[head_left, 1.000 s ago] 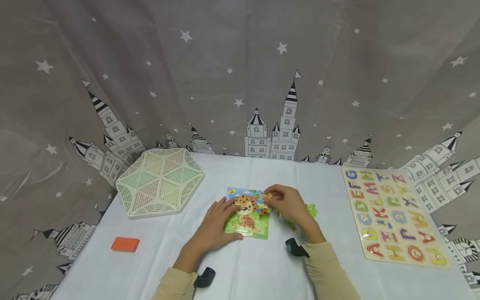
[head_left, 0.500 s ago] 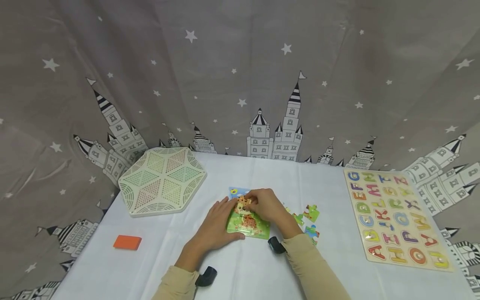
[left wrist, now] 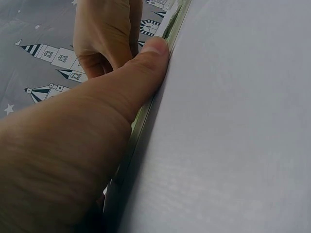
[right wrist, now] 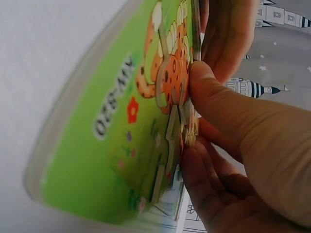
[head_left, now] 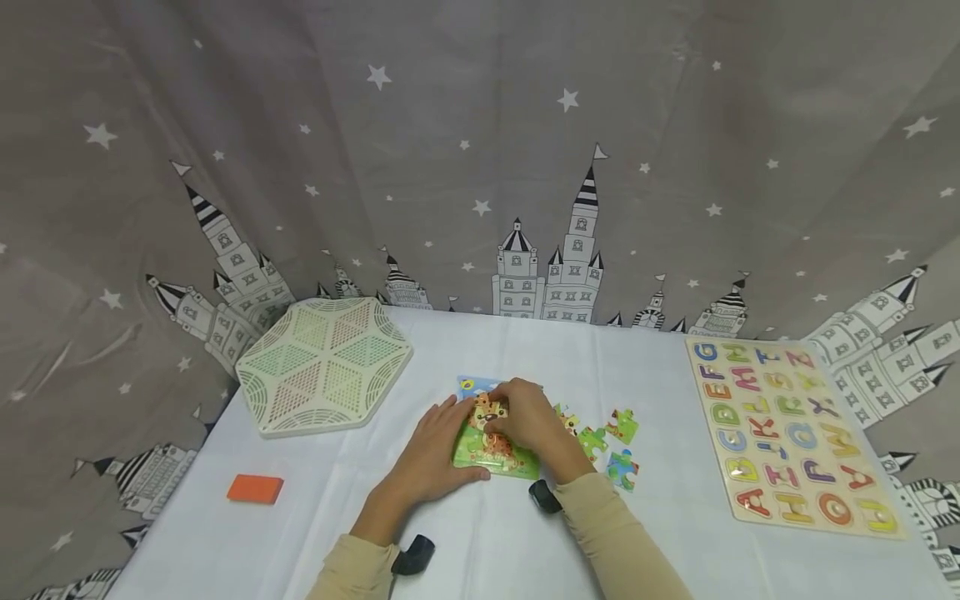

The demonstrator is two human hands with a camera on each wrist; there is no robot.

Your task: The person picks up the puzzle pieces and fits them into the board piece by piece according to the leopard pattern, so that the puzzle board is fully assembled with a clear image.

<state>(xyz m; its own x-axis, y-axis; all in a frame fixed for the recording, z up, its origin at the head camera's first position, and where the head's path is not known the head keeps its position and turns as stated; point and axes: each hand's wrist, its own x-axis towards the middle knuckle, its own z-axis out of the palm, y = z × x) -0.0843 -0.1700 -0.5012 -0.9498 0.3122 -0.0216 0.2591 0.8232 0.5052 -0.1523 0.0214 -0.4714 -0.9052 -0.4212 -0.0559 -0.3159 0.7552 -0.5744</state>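
Note:
A green jigsaw puzzle board with a spotted leopard cub picture lies on the table. My left hand rests at its left side with fingers extended, and in the left wrist view the thumb presses the board's near edge. Over the board's right half, my right hand pinches a puzzle piece between thumb and fingers, right at the board's surface. That piece is mostly hidden by the fingers. Fitted pieces form the cub's body in the right wrist view.
Several loose puzzle pieces lie just right of the board. A wooden alphabet board lies at the right. On the left are a pale hexagonal board and an orange block. A grey castle-print curtain hangs behind.
My right hand has moved left from the board's right edge onto the cub picture, bringing a puzzle piece, and uncovered the loose pieces. My left hand has stayed in place.

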